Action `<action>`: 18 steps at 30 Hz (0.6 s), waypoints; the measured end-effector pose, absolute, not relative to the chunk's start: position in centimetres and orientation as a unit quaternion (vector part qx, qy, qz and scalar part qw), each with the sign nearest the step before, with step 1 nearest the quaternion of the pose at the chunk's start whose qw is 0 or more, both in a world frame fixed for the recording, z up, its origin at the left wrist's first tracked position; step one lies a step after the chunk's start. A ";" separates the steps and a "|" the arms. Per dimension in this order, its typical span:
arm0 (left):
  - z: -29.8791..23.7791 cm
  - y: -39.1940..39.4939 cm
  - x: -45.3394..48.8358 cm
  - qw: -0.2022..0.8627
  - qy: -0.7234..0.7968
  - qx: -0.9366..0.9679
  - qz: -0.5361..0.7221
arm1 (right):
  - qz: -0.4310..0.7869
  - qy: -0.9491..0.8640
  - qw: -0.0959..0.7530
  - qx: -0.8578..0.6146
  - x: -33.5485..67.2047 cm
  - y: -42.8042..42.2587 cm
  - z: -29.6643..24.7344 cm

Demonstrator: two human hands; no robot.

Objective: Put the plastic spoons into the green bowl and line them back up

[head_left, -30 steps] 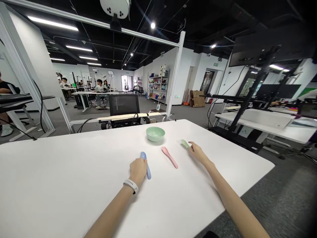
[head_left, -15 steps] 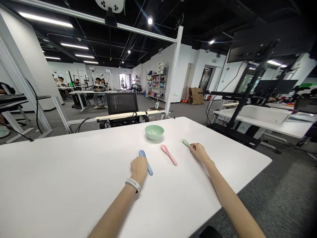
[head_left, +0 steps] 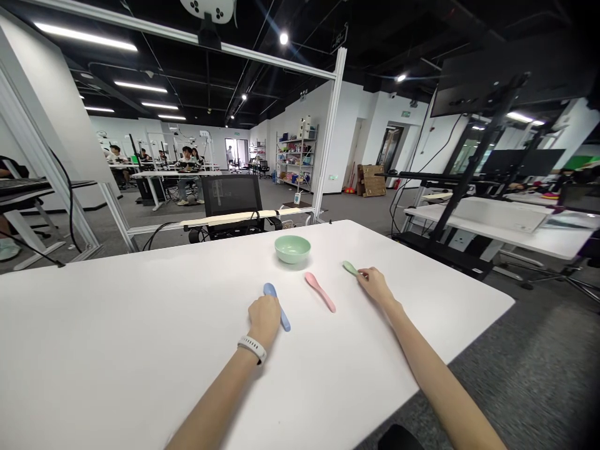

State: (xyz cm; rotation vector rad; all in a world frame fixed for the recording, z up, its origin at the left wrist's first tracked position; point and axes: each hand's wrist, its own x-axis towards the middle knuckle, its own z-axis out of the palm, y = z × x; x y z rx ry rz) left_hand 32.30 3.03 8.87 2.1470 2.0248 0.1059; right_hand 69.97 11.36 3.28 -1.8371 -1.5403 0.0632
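All three spoons lie on the worktop (head_left: 140, 312), none in the green bowl (head_left: 292, 249) at far centre. Left grip (head_left: 265, 319) curled over blue spoon (head_left: 283, 319), hold unclear; right grip (head_left: 374, 284) pinched on green spoon (head_left: 349, 268); pink spoon (head_left: 321, 292) untouched between.

A bowl (head_left: 292, 249) behind three spoons (head_left: 320, 292)

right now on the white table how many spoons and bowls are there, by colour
spoons: 3 (blue spoon, pink spoon, green spoon)
bowls: 1 (green bowl)
total: 4
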 end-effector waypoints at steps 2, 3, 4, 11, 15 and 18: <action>8.8 3.0 32.3 0.097 0.683 0.723 0.039 | 0.027 -0.599 0.365 -0.713 70.0 11.4 3.2; 8.8 3.0 32.3 0.099 0.683 0.722 0.039 | 0.029 -0.599 0.365 -0.712 70.0 11.5 3.2; 8.8 3.1 32.3 0.101 0.684 0.721 0.040 | 0.030 -0.599 0.366 -0.712 70.0 11.5 3.1; 9.0 3.1 32.4 0.113 0.689 0.715 0.041 | 0.027 -0.596 0.369 -0.713 70.2 11.6 2.9; 8.9 3.1 32.3 0.115 0.690 0.713 0.049 | 0.018 -0.590 0.371 -0.717 70.2 11.7 2.7; 8.8 3.2 32.2 0.117 0.693 0.709 0.054 | 0.015 -0.590 0.368 -0.718 70.3 11.9 2.6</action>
